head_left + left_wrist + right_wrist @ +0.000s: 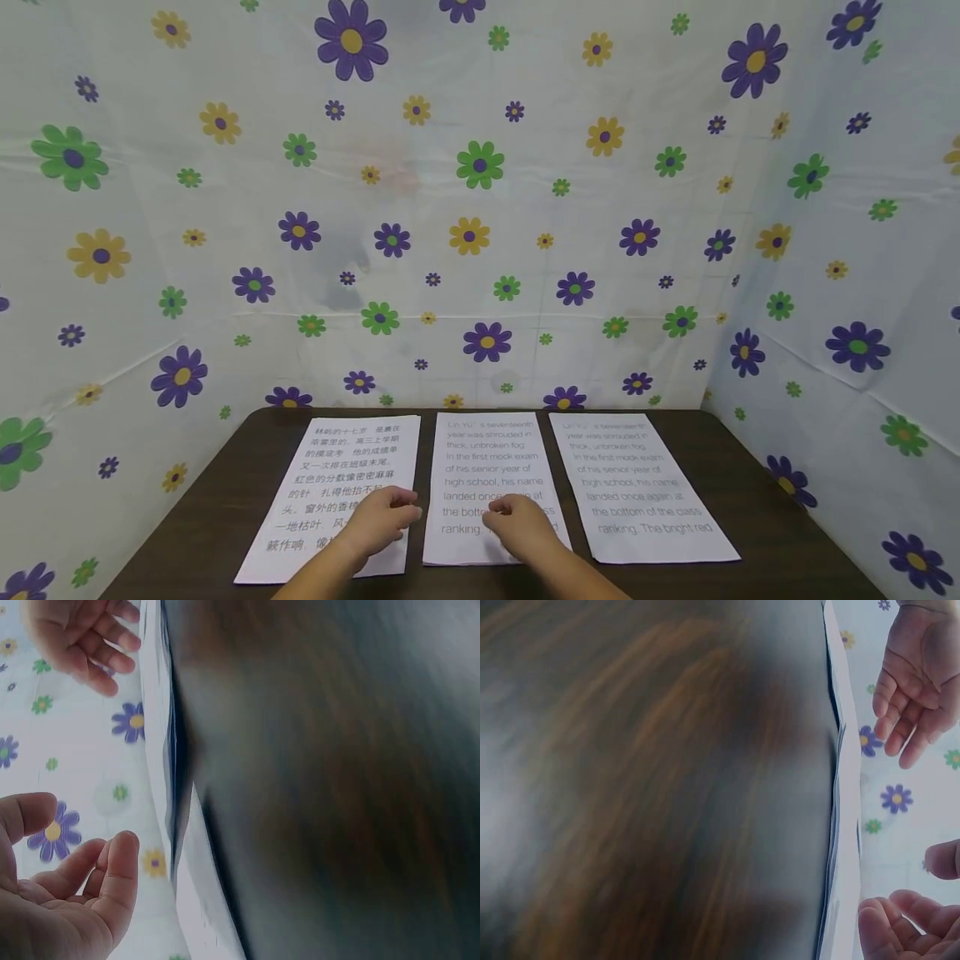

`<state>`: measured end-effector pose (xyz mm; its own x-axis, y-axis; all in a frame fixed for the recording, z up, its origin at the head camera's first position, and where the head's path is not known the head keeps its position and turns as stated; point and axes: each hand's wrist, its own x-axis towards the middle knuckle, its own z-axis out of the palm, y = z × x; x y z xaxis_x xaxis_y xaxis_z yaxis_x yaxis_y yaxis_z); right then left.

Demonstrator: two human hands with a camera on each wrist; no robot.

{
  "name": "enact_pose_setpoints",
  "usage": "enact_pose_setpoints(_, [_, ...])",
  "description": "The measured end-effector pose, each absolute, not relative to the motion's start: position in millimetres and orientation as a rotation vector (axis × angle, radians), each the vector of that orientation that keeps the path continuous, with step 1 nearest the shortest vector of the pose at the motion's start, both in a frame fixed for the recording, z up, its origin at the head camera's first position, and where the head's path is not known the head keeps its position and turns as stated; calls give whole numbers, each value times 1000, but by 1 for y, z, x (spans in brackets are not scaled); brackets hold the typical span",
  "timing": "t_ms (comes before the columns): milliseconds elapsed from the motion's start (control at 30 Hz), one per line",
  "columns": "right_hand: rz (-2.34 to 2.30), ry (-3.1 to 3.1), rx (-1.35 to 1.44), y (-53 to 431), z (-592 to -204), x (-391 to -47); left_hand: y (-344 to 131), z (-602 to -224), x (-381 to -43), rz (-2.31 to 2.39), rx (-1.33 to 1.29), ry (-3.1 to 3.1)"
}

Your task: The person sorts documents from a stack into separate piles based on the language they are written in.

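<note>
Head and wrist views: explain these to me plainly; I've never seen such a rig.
No machine here: just a person's bare left hand and right hand. The wide picture comes from a camera worn on the head; the other two come from cameras on the wrists. On the dark table lie a left paper printed with Chinese characters, plus a middle paper and a right paper in English. The left hand is over the left paper, the right over the middle one; neither holds anything.
</note>
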<state>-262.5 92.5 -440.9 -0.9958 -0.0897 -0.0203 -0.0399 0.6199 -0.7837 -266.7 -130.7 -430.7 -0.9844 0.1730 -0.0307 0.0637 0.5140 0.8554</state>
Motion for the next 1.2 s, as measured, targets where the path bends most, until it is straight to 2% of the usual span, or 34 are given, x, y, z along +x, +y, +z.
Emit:
enact_pose_setpoints(767, [-1285, 2844, 248, 174, -452, -259, -106, -445, -269, 1413, 155, 2607])
enact_pose_setpoints(1200, [-1251, 2806, 232, 180, -457, -258, -104, -445, -270, 1380, 149, 2610])
